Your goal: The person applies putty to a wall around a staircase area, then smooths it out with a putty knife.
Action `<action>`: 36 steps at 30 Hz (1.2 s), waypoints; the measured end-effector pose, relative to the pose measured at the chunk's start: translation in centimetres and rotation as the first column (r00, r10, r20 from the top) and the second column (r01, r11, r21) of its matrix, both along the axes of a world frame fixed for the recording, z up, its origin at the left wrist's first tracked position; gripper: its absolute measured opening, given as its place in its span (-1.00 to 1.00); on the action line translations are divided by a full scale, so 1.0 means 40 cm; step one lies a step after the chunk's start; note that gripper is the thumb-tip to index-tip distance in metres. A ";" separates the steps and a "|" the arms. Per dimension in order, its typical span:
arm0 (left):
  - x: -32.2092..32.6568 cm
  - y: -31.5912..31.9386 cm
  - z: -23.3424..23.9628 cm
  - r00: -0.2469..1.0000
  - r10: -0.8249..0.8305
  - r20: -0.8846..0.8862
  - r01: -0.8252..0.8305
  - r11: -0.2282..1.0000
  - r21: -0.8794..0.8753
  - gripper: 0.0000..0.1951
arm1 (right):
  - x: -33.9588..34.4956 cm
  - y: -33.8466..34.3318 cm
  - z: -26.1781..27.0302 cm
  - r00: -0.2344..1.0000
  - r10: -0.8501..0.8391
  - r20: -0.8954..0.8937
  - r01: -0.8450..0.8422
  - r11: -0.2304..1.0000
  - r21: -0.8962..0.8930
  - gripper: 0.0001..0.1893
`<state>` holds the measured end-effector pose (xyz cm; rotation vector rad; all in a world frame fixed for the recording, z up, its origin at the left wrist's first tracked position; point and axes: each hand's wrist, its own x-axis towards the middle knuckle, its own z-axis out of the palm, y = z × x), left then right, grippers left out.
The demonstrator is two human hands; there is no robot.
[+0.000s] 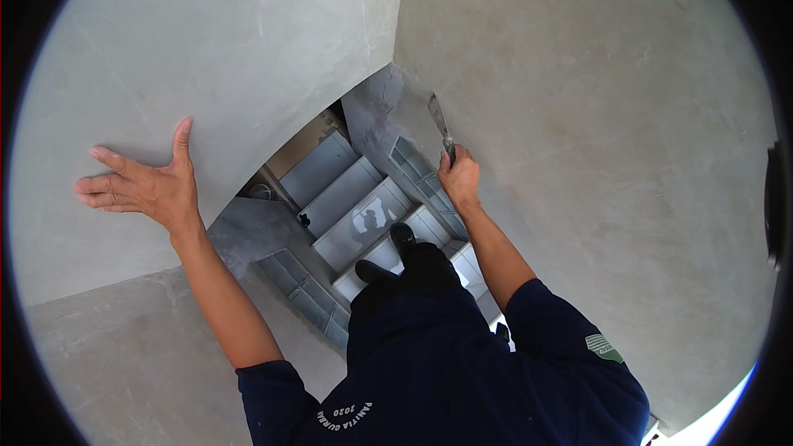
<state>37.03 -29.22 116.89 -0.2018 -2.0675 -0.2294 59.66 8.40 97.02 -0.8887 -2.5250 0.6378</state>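
My left hand (148,189) is spread with its fingers apart against, or very close to, the grey plastered surface (266,31) at the upper left; it holds nothing. My right hand (460,176) grips the dark handle of a small pointed metal trowel (438,113). The trowel's narrow blade points up and away, close to the grey plastered wall (607,136) on the right. Whether the blade touches the wall I cannot tell.
Below me a white-tiled staircase (344,223) runs down between walls, and my dark shoes stand on one of its treads. Grey tile skirting (303,294) lines the left side, with more tile skirting (421,170) on the right. A rounded container (260,191) sits below at the left.
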 end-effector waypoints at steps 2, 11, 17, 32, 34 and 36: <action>-0.001 -0.014 -0.007 1.000 0.006 -0.014 -0.007 0.999 -0.041 0.38 | 0.054 -0.010 -0.007 1.000 -0.018 0.009 0.018 1.000 -0.013 -0.82; -0.011 0.005 0.001 0.998 -0.006 -0.069 0.000 0.997 -0.082 0.38 | -0.081 0.005 0.004 0.999 -0.014 -0.036 0.013 0.999 -0.033 -0.81; 0.009 -0.031 -0.010 0.999 0.049 -0.012 -0.050 0.997 -0.061 0.39 | 0.126 -0.025 0.053 0.972 -0.075 -0.222 0.052 0.993 -0.106 -0.79; 0.011 -0.020 -0.007 0.999 0.041 -0.014 -0.042 0.998 -0.054 0.37 | 0.125 -0.016 0.048 0.996 -0.019 -0.086 0.009 0.993 -0.119 -0.77; 0.017 -0.025 -0.001 1.000 0.003 -0.010 -0.003 0.999 -0.052 0.37 | 0.098 -0.033 0.032 0.999 -0.030 -0.037 0.026 0.995 -0.098 -0.76; 0.011 -0.010 -0.001 1.000 0.027 0.001 -0.027 0.999 -0.037 0.37 | -0.090 -0.022 0.018 1.000 -0.008 0.019 0.009 0.998 -0.069 -0.76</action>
